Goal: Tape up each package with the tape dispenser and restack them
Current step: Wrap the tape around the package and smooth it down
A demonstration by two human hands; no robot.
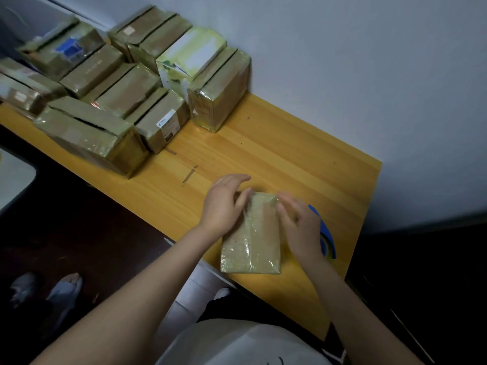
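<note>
A small brown package (251,235) wrapped in shiny clear tape lies on the wooden table (276,154) near its front edge. My left hand (222,204) grips its far left corner, thumb on top and fingers past the far end. My right hand (300,227) touches the package's right edge with bent, blurred fingers. A blue tape dispenser (326,233) lies on the table just right of my right hand and is mostly hidden behind it. A pile of taped brown packages (126,96) fills the table's far left.
A white and green box (192,52) sits among the pile by the wall (342,61). Bare tabletop lies between the pile and my hands. Dark floor and a pair of shoes (47,291) show at the left, below the table edge.
</note>
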